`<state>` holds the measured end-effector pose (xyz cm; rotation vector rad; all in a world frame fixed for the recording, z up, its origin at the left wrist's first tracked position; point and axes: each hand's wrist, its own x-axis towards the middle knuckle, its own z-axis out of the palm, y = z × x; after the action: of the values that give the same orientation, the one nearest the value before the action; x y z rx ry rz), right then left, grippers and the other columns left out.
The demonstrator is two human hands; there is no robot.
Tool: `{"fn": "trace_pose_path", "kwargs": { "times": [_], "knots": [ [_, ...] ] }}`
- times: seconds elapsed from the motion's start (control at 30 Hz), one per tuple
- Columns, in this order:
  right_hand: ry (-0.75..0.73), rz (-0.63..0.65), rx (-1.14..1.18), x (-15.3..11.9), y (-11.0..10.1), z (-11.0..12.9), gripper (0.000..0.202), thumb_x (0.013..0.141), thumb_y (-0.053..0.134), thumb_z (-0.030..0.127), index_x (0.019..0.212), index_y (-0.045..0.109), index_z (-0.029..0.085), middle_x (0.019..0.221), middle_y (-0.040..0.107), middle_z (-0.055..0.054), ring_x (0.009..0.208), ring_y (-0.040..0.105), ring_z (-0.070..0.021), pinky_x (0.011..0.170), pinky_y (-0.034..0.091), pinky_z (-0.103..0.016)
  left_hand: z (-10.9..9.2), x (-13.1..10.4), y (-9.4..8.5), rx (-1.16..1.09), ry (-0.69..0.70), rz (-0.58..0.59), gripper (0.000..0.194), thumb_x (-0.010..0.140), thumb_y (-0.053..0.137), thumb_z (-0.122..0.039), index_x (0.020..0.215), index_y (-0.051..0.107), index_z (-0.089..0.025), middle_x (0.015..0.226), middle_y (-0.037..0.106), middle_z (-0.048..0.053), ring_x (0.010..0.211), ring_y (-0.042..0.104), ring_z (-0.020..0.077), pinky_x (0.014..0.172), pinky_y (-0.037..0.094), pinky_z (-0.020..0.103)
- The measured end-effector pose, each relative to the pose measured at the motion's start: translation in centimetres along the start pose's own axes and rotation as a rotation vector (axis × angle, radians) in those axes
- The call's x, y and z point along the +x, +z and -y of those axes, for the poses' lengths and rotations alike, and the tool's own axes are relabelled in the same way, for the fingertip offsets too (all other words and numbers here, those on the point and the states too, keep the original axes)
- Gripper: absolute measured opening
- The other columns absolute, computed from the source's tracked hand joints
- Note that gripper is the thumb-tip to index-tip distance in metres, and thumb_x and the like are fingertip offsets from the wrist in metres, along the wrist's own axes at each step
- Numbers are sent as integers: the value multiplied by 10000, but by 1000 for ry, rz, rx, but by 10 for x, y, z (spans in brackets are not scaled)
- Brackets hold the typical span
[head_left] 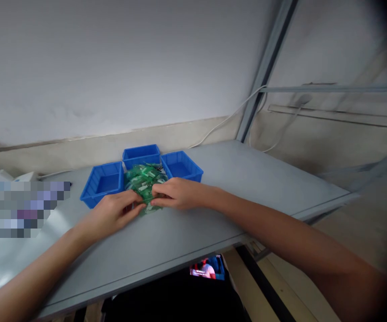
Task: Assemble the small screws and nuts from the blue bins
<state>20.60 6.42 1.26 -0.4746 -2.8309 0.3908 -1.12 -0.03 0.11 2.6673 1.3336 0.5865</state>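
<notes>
A heap of green, shiny small packets (145,176) lies on the grey table between three blue bins. My left hand (118,210) is at the heap's near left side, thumb and fingers pinched on a green packet. From the right, my right hand (173,193) reaches the near edge of the same heap, its thumb and forefinger closed at the green packet too. The fingertips of both hands are close together. The left bin (108,179), the back bin (141,154) and the right bin (180,166) stand around the heap.
The grey table (247,179) stands against a wall. A metal post (263,71) rises at its back right, with a white cable (216,123) beside it. Blurred items (29,208) lie at the left. A lit screen (207,267) shows below the table's front edge.
</notes>
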Motion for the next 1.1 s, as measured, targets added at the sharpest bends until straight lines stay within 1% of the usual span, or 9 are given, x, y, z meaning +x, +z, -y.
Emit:
{"fn": "trace_pose_path", "kwargs": {
  "times": [0.27, 0.43, 0.57, 0.7, 0.77, 0.83, 0.93, 1.0, 1.1],
  "knots": [
    [-45, -18, -33, 1, 3, -2, 245, 877, 430, 375, 753, 491, 172, 629, 512, 10, 573, 434, -104, 536, 279, -231, -2, 2, -2, -12, -20, 43, 220, 891, 418, -348, 833, 554, -185, 671, 565, -15, 591, 532, 110, 539, 405, 200],
    [-7, 42, 24, 2, 8, -7, 233, 850, 460, 404, 817, 518, 181, 681, 564, 1, 608, 480, -111, 543, 303, -225, -3, 3, -1, 2, -19, 124, 270, 899, 404, -362, 734, 524, -186, 644, 540, -18, 583, 523, 114, 528, 388, 200],
    [3, 54, -8, 3, 11, -8, 233, 849, 460, 400, 823, 536, 181, 681, 575, -12, 612, 489, -125, 547, 306, -237, -2, 2, 0, -5, -21, 149, 265, 906, 390, -359, 779, 548, -188, 660, 554, -17, 596, 538, 113, 541, 387, 199],
    [-9, -27, -7, 4, 11, -5, 219, 856, 465, 379, 787, 522, 179, 628, 546, 6, 584, 479, -119, 545, 304, -238, 0, 1, -1, -10, -40, 84, 272, 899, 394, -351, 752, 539, -174, 614, 529, -29, 550, 521, 98, 523, 377, 193],
    [36, -93, 78, 4, 10, -3, 194, 839, 496, 380, 852, 498, 186, 635, 545, 22, 575, 486, -110, 543, 312, -230, 0, 0, -2, -41, -66, 41, 275, 895, 402, -353, 732, 528, -171, 601, 516, -34, 538, 509, 92, 510, 377, 184],
    [107, -182, 164, 3, 10, -2, 239, 813, 530, 399, 905, 452, 192, 637, 536, 39, 555, 482, -102, 529, 316, -224, -2, 0, -3, -80, -87, -1, 275, 893, 407, -351, 723, 524, -169, 597, 504, -37, 536, 497, 88, 500, 380, 176],
    [191, -303, 189, 3, 10, 0, 276, 790, 544, 436, 844, 414, 198, 598, 495, 56, 518, 448, -96, 509, 311, -227, -5, 0, -2, -120, -96, -67, 268, 884, 427, -341, 700, 512, -166, 581, 477, -43, 523, 467, 84, 491, 385, 174],
    [175, -313, 176, 4, 10, 2, 252, 801, 533, 422, 778, 422, 197, 600, 495, 47, 539, 457, -98, 532, 328, -233, -6, 1, -1, -139, -87, -95, 255, 877, 441, -330, 692, 500, -165, 588, 469, -42, 526, 459, 83, 493, 392, 174],
    [74, -236, 250, 5, 11, 6, 213, 808, 536, 388, 806, 474, 185, 715, 561, 5, 657, 528, -113, 605, 384, -239, -8, 2, 0, -184, -50, -87, 226, 876, 449, -309, 714, 508, -162, 654, 498, -23, 584, 488, 92, 521, 417, 179]
  ]
}}
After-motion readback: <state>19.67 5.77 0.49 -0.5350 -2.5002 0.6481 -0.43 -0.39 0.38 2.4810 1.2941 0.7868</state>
